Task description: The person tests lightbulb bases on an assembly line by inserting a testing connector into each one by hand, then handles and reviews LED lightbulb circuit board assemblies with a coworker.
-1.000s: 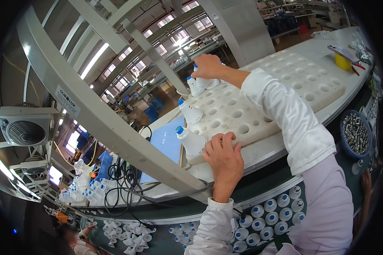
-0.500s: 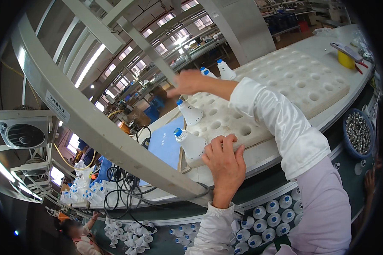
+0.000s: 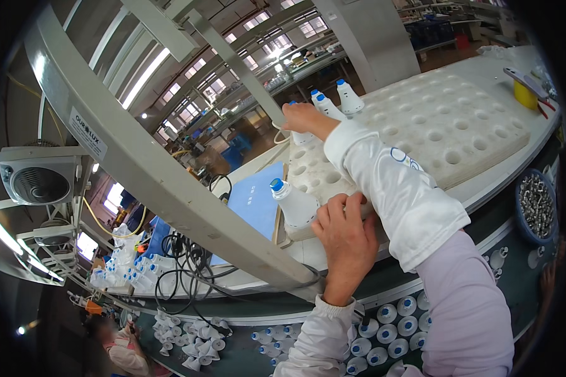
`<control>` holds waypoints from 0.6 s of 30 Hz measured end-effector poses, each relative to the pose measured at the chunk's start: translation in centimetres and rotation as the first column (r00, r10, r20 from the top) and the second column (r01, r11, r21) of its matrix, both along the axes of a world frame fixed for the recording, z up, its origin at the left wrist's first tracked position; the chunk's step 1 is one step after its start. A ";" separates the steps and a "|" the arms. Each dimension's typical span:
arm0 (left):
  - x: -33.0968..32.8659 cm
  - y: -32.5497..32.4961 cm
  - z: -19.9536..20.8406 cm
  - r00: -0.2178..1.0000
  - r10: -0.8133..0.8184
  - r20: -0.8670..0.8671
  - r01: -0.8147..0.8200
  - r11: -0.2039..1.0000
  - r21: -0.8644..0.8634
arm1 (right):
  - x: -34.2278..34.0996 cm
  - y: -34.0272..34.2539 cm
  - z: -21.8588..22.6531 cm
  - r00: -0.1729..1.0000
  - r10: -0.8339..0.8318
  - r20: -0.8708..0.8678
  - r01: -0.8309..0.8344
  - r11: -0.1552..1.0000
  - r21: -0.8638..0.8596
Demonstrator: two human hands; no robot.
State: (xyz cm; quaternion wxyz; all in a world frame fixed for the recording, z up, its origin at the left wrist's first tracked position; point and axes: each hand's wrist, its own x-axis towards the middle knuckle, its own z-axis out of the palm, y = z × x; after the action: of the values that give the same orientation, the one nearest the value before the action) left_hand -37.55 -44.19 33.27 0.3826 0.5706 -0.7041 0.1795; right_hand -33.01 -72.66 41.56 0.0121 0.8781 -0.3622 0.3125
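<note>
One bulb (image 3: 301, 138) stood tip-up at left edge of board (image 3: 462, 125), right hand (image 3: 308, 118) pinching its top, apparently handiest grip; left hand (image 3: 348, 237), fingers half-curled, pinching nothing visible, rested on board's near edge, apparently steadying it.

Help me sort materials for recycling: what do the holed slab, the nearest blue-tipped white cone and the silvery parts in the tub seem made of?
Holed slab: probably rigid foam, matte; thick, off-white, no gloss.
White cone: likely moulded plastic, smooth and satiny, with even colour and soft highlights.
Silvery parts: apparently shiny metal, judging by bright glints; plated plastic remains possible.
</note>
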 end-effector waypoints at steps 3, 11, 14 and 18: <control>-0.3 -0.1 0.0 1.000 -0.012 -0.005 0.012 1.000 -0.002 | 0.1 -0.3 -0.5 0.996 -0.047 0.075 0.036 0.990 0.140; -0.5 0.2 0.2 1.000 0.000 -0.015 0.000 0.999 0.033 | -2.4 8.8 5.7 0.920 0.391 -0.041 -0.381 0.912 0.153; 0.3 -0.3 -0.2 1.000 0.016 -0.023 -0.016 1.000 0.025 | -3.8 14.8 4.0 0.701 0.678 -0.222 -0.495 0.687 0.533; 0.0 0.3 -0.1 1.000 0.025 0.007 -0.025 1.000 -0.003 | -5.4 16.1 0.4 0.663 0.749 -0.003 -0.731 0.648 0.212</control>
State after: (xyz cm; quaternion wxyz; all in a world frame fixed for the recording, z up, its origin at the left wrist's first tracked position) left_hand -37.56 -43.91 33.15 0.3787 0.5782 -0.6980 0.1871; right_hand -38.43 -56.54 41.94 -0.1851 0.9593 0.0003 0.2134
